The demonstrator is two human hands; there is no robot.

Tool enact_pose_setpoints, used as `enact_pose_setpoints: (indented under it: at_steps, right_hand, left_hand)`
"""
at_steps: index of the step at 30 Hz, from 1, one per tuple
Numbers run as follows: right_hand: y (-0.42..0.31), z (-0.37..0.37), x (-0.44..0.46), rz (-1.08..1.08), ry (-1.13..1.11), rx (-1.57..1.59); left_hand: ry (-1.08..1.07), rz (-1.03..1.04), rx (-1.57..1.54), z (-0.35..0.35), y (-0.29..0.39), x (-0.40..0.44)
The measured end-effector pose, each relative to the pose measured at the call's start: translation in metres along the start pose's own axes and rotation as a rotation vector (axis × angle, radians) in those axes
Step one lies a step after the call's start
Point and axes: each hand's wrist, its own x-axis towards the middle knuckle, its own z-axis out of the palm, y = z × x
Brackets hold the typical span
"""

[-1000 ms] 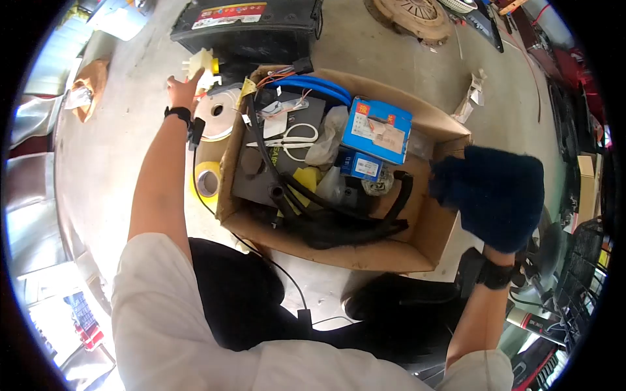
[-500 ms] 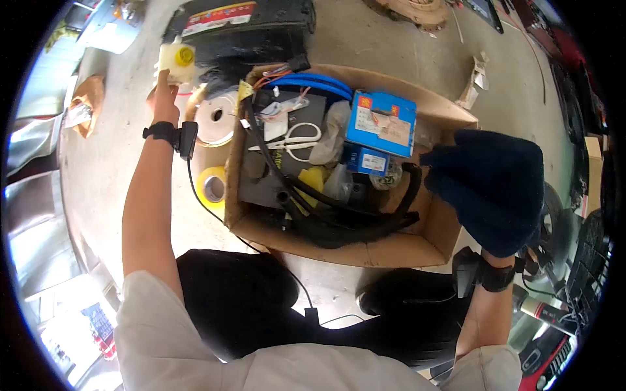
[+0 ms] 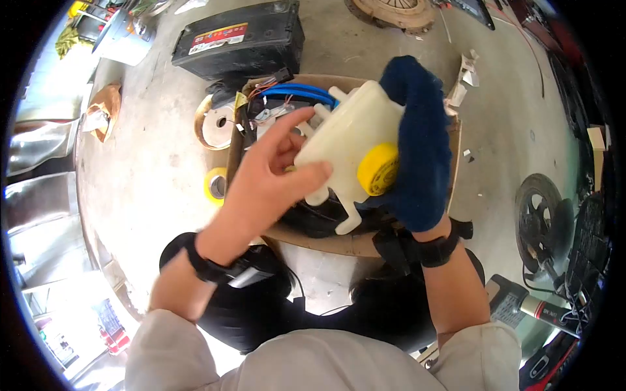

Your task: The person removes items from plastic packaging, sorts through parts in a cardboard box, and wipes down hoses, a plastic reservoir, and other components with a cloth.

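Note:
A whitish plastic fluid reservoir (image 3: 345,140) with a yellow screw cap (image 3: 378,169) is held up, tilted, over the cardboard box. My left hand (image 3: 264,176) grips its left end, thumb on the near face and fingers behind. On the other side, a dark blue cloth (image 3: 424,143) drapes over my right hand (image 3: 433,229) and presses against the reservoir. The cloth hides my right fingers; only the wrist end shows. Several pipe stubs stick out of the reservoir.
Beneath is the cardboard box (image 3: 349,244) with black hoses and blue tubing (image 3: 300,91). A car battery (image 3: 241,42) lies behind it. A tape roll (image 3: 214,186) and a cable spool (image 3: 218,124) sit left. A wheel (image 3: 538,221) stands at the right.
My left hand has brought the reservoir from beside the battery to above the box. My right hand has moved left with the cloth, which now touches the reservoir.

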Motion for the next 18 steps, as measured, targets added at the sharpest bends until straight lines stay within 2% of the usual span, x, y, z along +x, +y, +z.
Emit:
enact_pose_setpoints:
  at_steps: [2,4,6,9,10,13,16,18]
  right_hand:
    - [0.008,-0.008,-0.001,-0.058,-0.153,-0.129]
    - [0.016,-0.013,-0.001,-0.178,-0.266,-0.278]
    - [0.017,-0.017,-0.001,-0.249,-0.334,-0.326]
    - [0.016,-0.022,0.0,-0.277,-0.396,-0.31]
    - [0.016,-0.023,-0.001,-0.262,-0.412,-0.293]
    - [0.022,-0.018,-0.005,-0.151,-0.437,-0.181]
    - [0.029,-0.007,-0.02,0.125,-0.417,0.092]
    - [0.033,-0.006,-0.03,0.296,-0.363,0.318]
  left_hand:
    - [0.057,0.102,0.025,0.013,-0.024,-0.003]
    - [-0.014,0.017,0.02,0.008,-0.028,0.003]
    - [0.006,-0.067,0.037,0.006,-0.027,0.007]
    - [-0.004,-0.09,0.02,0.01,-0.026,0.01]
    - [-0.006,-0.085,0.11,0.008,-0.024,0.013]
    - [0.035,-0.033,0.369,0.003,-0.026,0.022]
    - [0.099,0.074,0.449,0.019,-0.037,0.016]
    - [0.07,0.01,0.472,0.016,-0.036,0.015]
